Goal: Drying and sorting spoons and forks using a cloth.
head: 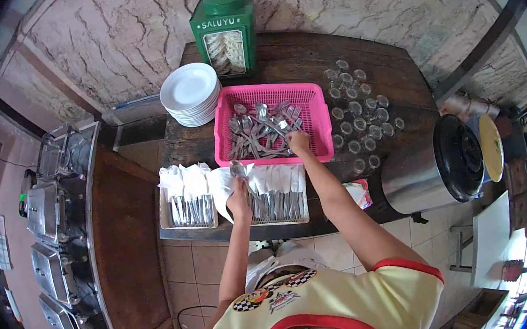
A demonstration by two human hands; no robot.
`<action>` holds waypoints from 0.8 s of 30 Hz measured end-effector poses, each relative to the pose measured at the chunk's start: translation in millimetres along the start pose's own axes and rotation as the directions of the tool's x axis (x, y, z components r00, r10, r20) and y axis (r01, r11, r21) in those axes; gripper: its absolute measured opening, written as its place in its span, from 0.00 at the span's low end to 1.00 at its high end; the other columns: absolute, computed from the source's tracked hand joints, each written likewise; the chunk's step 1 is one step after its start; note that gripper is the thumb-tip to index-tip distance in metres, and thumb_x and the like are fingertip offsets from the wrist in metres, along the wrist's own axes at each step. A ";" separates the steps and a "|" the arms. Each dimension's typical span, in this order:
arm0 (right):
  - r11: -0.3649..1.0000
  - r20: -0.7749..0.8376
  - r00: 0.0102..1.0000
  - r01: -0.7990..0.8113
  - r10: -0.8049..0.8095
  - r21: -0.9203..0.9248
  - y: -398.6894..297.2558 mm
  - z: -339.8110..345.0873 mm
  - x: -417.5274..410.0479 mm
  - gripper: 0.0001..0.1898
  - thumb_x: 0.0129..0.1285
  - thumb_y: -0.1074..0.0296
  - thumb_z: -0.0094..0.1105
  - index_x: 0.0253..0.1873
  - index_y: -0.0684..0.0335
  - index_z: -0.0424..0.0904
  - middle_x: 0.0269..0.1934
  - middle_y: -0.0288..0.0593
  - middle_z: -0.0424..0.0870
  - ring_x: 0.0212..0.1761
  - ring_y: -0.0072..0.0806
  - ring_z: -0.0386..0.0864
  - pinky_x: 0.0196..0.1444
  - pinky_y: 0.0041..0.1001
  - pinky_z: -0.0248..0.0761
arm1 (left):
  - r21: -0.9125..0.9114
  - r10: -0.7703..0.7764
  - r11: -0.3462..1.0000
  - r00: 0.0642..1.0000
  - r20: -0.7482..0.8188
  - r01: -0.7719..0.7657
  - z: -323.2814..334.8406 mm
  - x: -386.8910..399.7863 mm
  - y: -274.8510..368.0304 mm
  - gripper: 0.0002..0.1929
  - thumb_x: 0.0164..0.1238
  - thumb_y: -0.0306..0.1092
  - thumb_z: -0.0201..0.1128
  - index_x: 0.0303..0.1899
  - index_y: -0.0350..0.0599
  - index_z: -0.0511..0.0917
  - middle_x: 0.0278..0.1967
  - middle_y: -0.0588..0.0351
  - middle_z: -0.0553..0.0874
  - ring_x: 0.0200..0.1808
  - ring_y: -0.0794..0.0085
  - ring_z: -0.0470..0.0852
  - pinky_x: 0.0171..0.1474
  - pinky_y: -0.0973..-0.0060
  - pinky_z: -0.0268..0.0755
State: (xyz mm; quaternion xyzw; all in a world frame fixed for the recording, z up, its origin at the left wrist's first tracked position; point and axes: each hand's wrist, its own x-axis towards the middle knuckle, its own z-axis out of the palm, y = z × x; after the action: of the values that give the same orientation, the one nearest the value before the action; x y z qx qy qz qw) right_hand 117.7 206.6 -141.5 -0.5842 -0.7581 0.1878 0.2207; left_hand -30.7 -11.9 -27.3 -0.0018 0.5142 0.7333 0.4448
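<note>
My left hand grips a metal spoon upright, its bowl above the fingers. A white napkin spreads behind and beside that hand; whether it is also gripped is unclear. Inside a pink plastic basket, my right hand has curled fingers at the right side of a heap of loose forks and spoons. Cutlery handles meet its fingertips, but I cannot tell if one is held. In front of the basket, a left tray and a right tray hold rows of cutlery with white napkins around their upper ends.
A stack of white plates and a green tin stand behind the basket. Several upturned glasses cover the dark wooden table's right part. A large metal pot with a black lid is at right; chafing dishes line a left counter.
</note>
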 end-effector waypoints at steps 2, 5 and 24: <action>0.988 0.075 0.993 -0.075 0.085 -0.134 -5.0 8.9 2.7 0.07 0.47 0.67 0.52 0.30 0.60 0.77 0.28 0.48 0.77 0.33 0.42 0.75 0.37 0.35 0.68 | 0.022 0.026 0.999 1.000 0.009 -0.026 -1.5 -0.3 -1.2 0.13 0.55 0.30 0.56 0.40 0.32 0.70 0.36 0.56 0.76 0.36 0.74 0.76 0.42 0.81 0.67; 0.964 0.051 0.996 -0.052 0.068 -0.260 -8.2 13.2 3.5 0.06 0.47 0.73 0.47 0.27 0.64 0.76 0.26 0.51 0.76 0.30 0.43 0.76 0.32 0.36 0.70 | 0.050 0.021 0.999 0.999 0.035 -0.023 3.2 -7.4 6.3 0.16 0.56 0.32 0.56 0.43 0.30 0.69 0.39 0.53 0.76 0.39 0.71 0.76 0.45 0.79 0.66; 0.730 -0.178 0.966 0.258 -0.187 0.633 -75.2 -119.3 10.8 0.07 0.49 0.73 0.56 0.34 0.66 0.77 0.28 0.39 0.79 0.30 0.24 0.77 0.32 0.19 0.68 | -0.040 -0.031 0.999 0.999 0.034 0.033 2.9 9.5 7.1 0.15 0.55 0.28 0.56 0.43 0.33 0.68 0.37 0.54 0.76 0.35 0.72 0.77 0.41 0.81 0.68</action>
State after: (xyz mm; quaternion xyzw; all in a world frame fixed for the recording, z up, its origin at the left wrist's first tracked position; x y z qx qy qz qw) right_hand 121.0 201.7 -0.2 -0.3845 -0.6974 0.3815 0.4693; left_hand -39.7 -4.1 -25.0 -0.0068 0.4915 0.7364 0.4648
